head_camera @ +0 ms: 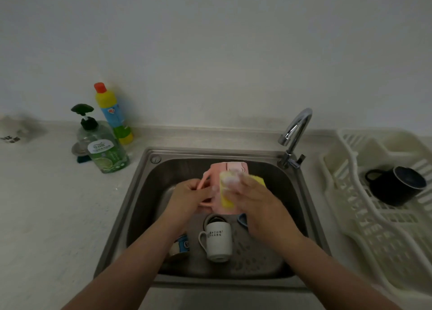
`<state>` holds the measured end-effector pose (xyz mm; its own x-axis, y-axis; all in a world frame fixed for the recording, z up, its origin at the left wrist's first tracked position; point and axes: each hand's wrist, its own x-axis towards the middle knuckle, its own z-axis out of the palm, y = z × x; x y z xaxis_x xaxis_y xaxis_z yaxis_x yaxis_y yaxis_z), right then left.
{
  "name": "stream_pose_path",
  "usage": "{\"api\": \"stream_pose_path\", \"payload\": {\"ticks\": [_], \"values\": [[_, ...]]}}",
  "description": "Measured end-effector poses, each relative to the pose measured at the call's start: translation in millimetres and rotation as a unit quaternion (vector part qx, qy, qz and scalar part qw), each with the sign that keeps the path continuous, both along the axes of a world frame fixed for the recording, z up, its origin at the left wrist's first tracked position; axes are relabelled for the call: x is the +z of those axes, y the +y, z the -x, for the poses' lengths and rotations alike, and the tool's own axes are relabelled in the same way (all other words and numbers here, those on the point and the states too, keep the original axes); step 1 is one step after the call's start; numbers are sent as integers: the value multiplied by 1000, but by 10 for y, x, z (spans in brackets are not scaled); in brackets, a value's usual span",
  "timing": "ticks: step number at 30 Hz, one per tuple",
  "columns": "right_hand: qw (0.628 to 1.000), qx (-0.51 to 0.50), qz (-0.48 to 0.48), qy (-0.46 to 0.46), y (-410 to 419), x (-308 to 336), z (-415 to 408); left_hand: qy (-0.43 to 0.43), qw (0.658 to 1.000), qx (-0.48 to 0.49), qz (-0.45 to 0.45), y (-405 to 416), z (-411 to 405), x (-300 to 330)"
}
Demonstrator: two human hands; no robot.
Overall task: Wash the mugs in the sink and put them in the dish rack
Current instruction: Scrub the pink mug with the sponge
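While left hand (191,196) grips pink mug (230,169), right hand (254,201) clutches sponge (226,201) above white mug (218,242)

Dark print ran in two short lines on the white mug (218,242) and across the green soap bottle's label (101,146), both too blurred to read.

Single head view, wide-angle, looking forward and down, close over the sink (149,193) toward the wall (210,41).
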<state>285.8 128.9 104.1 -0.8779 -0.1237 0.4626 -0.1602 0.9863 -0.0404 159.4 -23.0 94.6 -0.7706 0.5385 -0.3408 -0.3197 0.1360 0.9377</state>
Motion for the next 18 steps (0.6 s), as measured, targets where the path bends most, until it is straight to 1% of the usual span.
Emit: {"api": "stream_pose_path", "payload": {"ticks": [1,2,3,4,6,7,10,12,15,16,17,18], "values": [[999,30,-30,-14,-42,-38,-113,4,1000,-3,0,-12,2,-21],[998,47,-33,-9,-25,-43,-152,5,1000,-6,0,-19,5,-35],[999,35,-10,5,10,-23,-113,6,1000,-12,3,-16,2,-32],[998,7,62,9,54,1,-24,7,1000,-17,6,-6,-3,-23],[973,-59,219,30,147,78,95,-1,1000,-16,-6,16,-1,-29],[965,-76,249,35,131,75,66,-12,1000,-15,-15,19,8,-26],[966,-46,254,-7,-4,-188,-313,-33,998,-19,-46,-17,37,-16],[962,-27,272,1,16,-257,-373,-22,997,-36,-57,-29,41,-19],[910,-76,405,50,109,-25,-91,-26,995,-58,-81,-8,31,-9],[903,-89,417,60,87,17,-73,-25,994,-62,-89,0,37,-2],[906,-86,408,66,43,12,-130,-21,993,-62,-95,2,53,-7],[920,-69,380,69,5,-57,-238,-18,993,-60,-102,-6,68,-16]]}}
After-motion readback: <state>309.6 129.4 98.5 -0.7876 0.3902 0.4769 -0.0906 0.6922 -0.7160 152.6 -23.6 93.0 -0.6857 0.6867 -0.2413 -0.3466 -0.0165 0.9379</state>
